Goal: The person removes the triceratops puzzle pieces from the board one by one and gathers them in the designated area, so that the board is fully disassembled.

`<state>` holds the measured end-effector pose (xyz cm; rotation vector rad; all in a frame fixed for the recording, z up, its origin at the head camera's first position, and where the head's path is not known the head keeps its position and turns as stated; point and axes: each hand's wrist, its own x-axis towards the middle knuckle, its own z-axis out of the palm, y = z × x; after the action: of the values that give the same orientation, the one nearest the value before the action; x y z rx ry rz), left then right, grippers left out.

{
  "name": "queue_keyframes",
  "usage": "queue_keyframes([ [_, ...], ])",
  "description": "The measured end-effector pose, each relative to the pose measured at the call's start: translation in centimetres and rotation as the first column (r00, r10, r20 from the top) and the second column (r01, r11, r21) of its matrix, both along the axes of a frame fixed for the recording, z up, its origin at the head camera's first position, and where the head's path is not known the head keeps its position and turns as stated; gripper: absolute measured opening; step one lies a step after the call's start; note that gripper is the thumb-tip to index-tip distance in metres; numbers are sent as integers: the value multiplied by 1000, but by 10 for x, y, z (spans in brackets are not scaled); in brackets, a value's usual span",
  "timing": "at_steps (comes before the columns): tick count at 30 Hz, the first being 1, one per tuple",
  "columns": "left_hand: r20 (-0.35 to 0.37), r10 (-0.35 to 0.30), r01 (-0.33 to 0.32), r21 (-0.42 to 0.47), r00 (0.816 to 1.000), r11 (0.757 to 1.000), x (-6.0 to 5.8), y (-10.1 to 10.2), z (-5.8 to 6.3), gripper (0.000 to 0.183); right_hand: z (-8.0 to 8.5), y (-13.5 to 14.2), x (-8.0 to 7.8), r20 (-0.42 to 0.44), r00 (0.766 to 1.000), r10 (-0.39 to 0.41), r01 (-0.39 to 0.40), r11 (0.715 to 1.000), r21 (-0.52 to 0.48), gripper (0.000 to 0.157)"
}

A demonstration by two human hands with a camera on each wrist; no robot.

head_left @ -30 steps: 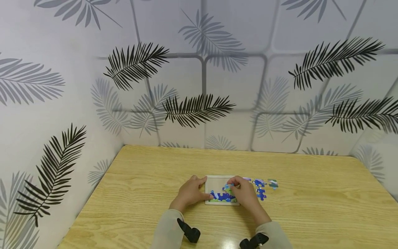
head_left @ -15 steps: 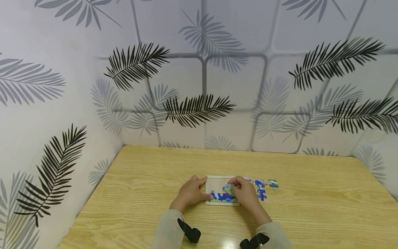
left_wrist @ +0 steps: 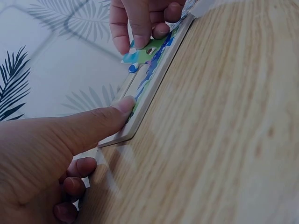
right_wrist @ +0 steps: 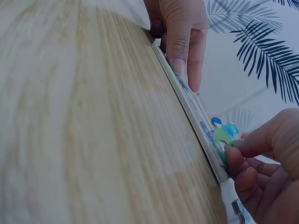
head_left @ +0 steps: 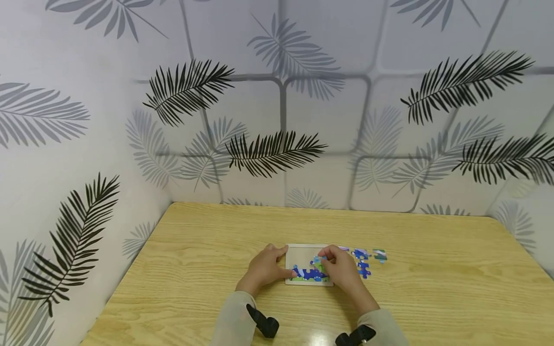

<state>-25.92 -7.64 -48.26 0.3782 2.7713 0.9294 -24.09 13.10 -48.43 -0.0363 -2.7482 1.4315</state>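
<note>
A jigsaw puzzle tray (head_left: 303,285) with a pale rim lies on the table, its near part filled with blue and green pieces (head_left: 309,275). My left hand (head_left: 265,269) rests at its left side. The thumb presses on the near-left pieces and the straight index finger reaches the far-left corner. Between thumb and fingers, my right hand (head_left: 339,269) pinches a green and light-blue puzzle piece (right_wrist: 225,134) at the right side of the tray. That piece is tilted over the assembled row in the left wrist view. My right fingers partly cover it.
To the right of the tray lie several loose puzzle pieces (head_left: 362,262), with one more piece (head_left: 380,255) farther right. The wooden table (head_left: 195,240) meets a leaf-patterned wall (head_left: 277,187) at its far edge.
The right hand's fingertips have shifted very slightly at the puzzle piece. The left hand and the tray look the same as before.
</note>
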Motion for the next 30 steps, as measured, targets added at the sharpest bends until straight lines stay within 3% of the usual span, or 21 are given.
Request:
queue_keyframes([
  [9,-18,-7,7,6,1000,1000,-1,-1,-1,81,6,0,4,16,1000,3,-3,1000,-4,8],
  [18,-9,-6,6,14,1000,1000,0,-1,-2,81,6,4,3,17,999,-29,31,995,-100,14],
  [30,-9,0,0,7,1000,1000,-1,-1,-2,81,9,35,4,24,999,-31,33,996,-81,13],
])
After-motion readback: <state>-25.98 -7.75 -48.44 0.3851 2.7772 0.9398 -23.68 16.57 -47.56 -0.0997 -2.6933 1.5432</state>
